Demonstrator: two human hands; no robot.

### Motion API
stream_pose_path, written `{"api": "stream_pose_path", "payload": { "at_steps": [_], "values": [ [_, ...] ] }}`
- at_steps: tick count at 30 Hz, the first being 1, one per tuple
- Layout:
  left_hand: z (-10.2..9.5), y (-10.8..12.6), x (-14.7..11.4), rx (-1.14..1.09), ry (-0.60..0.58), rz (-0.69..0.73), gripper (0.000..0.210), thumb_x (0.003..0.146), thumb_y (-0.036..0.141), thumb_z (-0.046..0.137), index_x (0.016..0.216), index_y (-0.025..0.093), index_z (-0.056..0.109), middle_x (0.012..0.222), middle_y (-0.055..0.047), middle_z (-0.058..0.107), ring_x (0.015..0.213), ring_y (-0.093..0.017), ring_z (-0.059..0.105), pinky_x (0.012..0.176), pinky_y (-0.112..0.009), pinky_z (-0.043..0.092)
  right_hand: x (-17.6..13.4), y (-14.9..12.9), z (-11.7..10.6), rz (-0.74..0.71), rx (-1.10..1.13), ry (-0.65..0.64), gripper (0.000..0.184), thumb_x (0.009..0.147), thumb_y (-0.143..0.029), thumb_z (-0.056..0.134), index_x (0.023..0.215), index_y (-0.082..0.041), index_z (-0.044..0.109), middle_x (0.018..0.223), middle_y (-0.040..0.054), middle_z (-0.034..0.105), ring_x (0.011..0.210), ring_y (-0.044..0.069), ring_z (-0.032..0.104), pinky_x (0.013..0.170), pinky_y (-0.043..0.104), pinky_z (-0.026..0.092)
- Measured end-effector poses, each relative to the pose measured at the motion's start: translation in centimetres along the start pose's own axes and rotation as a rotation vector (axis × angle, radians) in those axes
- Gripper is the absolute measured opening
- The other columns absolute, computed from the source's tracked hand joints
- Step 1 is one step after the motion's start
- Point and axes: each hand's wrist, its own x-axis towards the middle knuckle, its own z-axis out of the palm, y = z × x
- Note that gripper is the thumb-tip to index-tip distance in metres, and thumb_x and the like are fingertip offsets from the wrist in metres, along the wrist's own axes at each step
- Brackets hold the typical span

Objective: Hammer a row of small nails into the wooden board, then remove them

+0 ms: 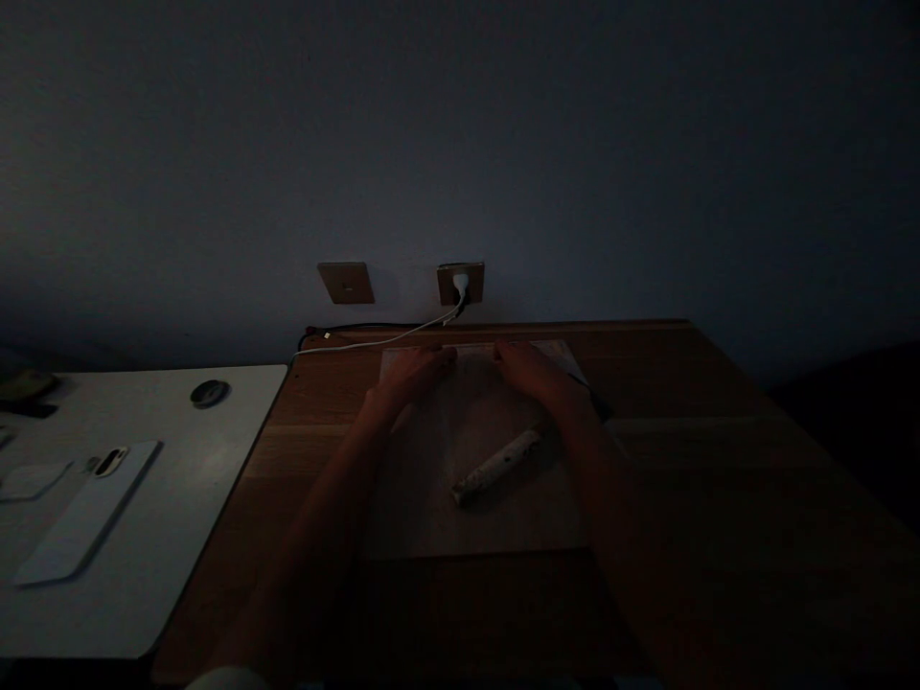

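In dim light, a pale, thin rectangular board [424, 517] lies flat on the wooden table. My left hand [421, 364] is at its far edge, left of the middle, with the fingers curled against that edge. My right hand [523, 362] mirrors it a little to the right, also closed at the far edge. Darkness blurs the single fingers. Between my forearms a pale, stick-like piece [497, 467] with dark spots lies slantwise on the board, touched by neither hand. Beside my right forearm, a dark, thin object [598, 404] is partly hidden.
A wooden table [690, 431] stands against the wall. A white plug [461, 283] sits in a wall socket, and its cable [374, 342] runs left along the back edge. On the white table [194, 498] at the left lie a phone [90, 517] and a small round dark object [209, 393].
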Motion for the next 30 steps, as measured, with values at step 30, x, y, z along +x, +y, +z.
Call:
{"api": "stream_pose_path", "payload": {
  "at_steps": [30],
  "values": [
    [-0.1,0.0,0.1,0.047,0.04,0.004,0.025,0.1,0.025,0.05,0.116,0.025,0.069,0.113,-0.006,0.073,0.098,-0.022,0.07,0.08,-0.028,0.051,0.7,-1.5,1.0,-0.022,0.057,0.06,0.029,0.1,-0.013,0.043,0.12,-0.013,0.063,0.122,0.0182,0.07,0.114,0.027,0.063,0.093,0.033,0.043]
  ]
}}
